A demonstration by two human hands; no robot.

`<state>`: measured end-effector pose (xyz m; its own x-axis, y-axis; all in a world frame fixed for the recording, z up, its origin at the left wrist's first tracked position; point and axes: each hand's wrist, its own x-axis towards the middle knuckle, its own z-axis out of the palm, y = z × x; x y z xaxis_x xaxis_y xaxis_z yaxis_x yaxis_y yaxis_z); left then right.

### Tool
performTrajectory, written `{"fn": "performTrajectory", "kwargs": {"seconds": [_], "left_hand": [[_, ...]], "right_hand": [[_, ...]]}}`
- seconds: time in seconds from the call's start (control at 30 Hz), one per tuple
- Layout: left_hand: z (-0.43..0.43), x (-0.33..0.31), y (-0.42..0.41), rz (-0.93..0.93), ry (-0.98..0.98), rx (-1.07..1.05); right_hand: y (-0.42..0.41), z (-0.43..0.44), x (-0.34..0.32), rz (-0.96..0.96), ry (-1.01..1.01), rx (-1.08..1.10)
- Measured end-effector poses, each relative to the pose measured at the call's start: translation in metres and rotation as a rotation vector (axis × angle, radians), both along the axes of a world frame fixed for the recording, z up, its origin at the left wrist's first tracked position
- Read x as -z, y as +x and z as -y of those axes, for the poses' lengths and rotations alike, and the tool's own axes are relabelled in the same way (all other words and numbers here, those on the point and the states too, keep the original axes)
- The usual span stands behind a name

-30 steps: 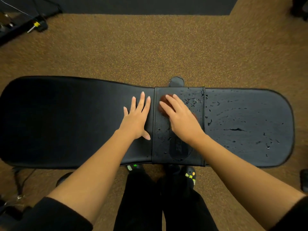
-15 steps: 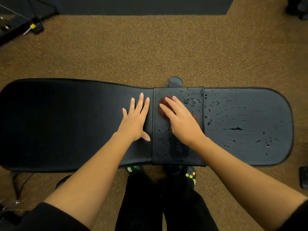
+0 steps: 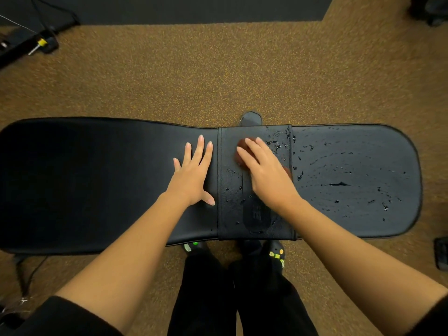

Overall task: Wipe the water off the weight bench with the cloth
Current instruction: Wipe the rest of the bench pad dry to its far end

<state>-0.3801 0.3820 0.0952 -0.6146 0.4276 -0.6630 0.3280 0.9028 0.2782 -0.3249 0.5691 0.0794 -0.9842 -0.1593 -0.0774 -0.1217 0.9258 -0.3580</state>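
Note:
A long black padded weight bench [image 3: 84,180] lies across the view. Water drops [image 3: 339,184] dot its right pad and the middle section. My right hand [image 3: 266,173] presses flat on a dark red cloth [image 3: 241,144] on the middle section; only the cloth's edges show past the fingers. My left hand [image 3: 194,173] rests flat with fingers spread on the dry left pad, just beside the seam.
Brown speckled carpet [image 3: 218,76] surrounds the bench. My legs and shoes [image 3: 276,253] stand at the near edge. A black bar with a yellow part [image 3: 42,43] lies far left. Dark objects sit at the far right edge [image 3: 441,253].
Both hands stay in nearly the same place; the right hand with the cloth shifted only slightly on the middle section.

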Motion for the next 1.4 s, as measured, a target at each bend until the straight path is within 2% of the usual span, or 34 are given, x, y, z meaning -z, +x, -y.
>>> {"fn": "performTrajectory", "kwargs": {"seconds": [0.2,0.43,0.67,0.77,0.93,1.2,1.3,1.4], "left_hand": [[0.000,0.000,-0.001,0.007,0.004,-0.009],[0.000,0.000,0.001,0.015,0.010,-0.015],[0.001,0.001,-0.001,0.011,0.015,-0.018],[0.001,0.001,0.000,0.014,0.013,-0.020],[0.000,0.000,0.000,0.016,0.017,-0.026],[0.001,-0.001,-0.001,0.012,0.017,-0.036],[0.003,-0.005,0.003,-0.017,-0.009,-0.021],[0.004,-0.010,0.015,-0.083,-0.055,-0.041]], "right_hand": [[-0.023,-0.014,-0.001,-0.006,-0.021,0.187],[0.008,-0.018,-0.003,0.008,-0.011,0.093],[-0.020,-0.032,-0.003,0.012,-0.009,0.289],[-0.020,-0.024,-0.003,0.034,-0.028,0.297],[0.005,-0.037,-0.006,0.042,-0.007,0.180],[-0.035,-0.037,-0.014,0.176,0.003,0.318],[-0.028,-0.029,-0.024,0.227,-0.130,0.330],[-0.010,-0.020,-0.043,0.294,-0.453,0.388]]}}
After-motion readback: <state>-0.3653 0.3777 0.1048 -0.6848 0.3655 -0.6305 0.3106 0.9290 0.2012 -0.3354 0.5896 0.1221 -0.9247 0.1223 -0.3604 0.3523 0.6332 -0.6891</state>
